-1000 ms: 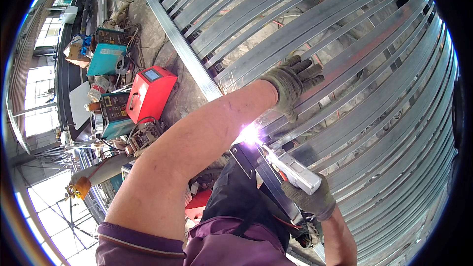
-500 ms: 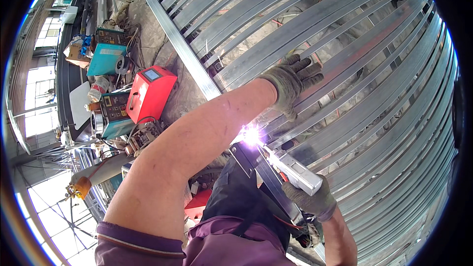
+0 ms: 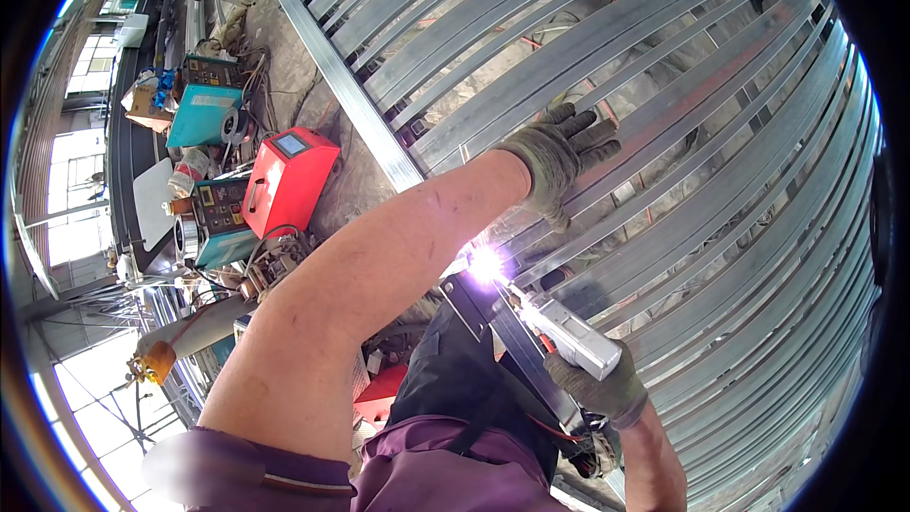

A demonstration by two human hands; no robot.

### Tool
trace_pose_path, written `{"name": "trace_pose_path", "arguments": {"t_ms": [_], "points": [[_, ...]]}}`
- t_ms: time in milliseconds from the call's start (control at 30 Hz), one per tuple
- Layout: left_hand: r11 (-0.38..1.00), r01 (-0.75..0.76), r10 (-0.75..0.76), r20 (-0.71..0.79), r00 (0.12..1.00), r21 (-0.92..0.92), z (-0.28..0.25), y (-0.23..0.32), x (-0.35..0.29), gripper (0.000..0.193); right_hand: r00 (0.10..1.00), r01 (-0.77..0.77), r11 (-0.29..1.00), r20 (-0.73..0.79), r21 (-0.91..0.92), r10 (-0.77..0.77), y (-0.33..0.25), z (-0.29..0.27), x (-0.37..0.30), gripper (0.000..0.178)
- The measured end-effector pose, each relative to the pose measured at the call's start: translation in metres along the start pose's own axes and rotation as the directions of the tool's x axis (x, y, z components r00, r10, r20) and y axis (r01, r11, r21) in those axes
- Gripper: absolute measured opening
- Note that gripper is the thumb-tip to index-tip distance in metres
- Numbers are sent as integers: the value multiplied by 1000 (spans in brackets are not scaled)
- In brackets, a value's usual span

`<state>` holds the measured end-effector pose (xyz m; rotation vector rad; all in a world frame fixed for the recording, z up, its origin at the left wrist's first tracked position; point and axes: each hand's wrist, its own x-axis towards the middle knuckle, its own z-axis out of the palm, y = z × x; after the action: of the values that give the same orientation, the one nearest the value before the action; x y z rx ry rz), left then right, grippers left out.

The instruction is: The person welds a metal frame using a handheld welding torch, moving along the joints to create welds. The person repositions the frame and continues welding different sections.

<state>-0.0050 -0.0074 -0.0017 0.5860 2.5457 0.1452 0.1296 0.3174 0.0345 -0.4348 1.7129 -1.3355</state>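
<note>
My right hand (image 3: 602, 391), in a worn grey-green glove, is wrapped round a silver-white handheld welding torch (image 3: 576, 339) at the lower right of centre. A brilliant white-violet glare (image 3: 486, 265) burns at the torch's tip, hiding the exact spot on the metal. That tip points up and left, toward the end of the dark near rail (image 3: 517, 341). Farther up, my left hand (image 3: 555, 169), gloved alike, lies over the metal bars (image 3: 664, 137) with its fingers spread, holding nothing. My bare left forearm reaches across above the glare.
A pale side rail (image 3: 332, 85) runs along the bars' left ends. On the left stand a red machine with a small screen (image 3: 292, 180), teal machines (image 3: 204, 109) with wire spools, and a gas cylinder (image 3: 204, 324). Cables lie on the concrete floor (image 3: 284, 47).
Hardly anything has moved. Both hands and the torch keep nearly the same places, and the glare still burns at the tip.
</note>
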Motion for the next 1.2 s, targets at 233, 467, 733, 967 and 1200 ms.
{"name": "trace_pose_path", "arguments": {"t_ms": [233, 467, 733, 967, 1200], "points": [[1000, -8, 8, -76, 997, -3, 15, -6, -1, 144, 999, -37, 999, 11, -6, 37, 0, -1, -4, 36], [1000, -5, 5, -22, 1000, 26, 9, -3, 2, 145, 998, -56, 998, -23, 21, 57, 9, 2, -12, 39], [1000, -24, 23, -71, 997, -5, 16, -6, 0, 142, 967, -253, 966, -7, 42, 254, -20, -3, -21, 37], [999, -33, 33, -65, 997, 7, 15, -8, 0, 142, 995, -92, 996, -35, -7, 92, -24, -18, -25, 34], [1000, -23, 23, -49, 999, -3, 9, -6, -1, 143, 999, -45, 999, -15, 11, 45, -28, 1, 8, 32]]}}
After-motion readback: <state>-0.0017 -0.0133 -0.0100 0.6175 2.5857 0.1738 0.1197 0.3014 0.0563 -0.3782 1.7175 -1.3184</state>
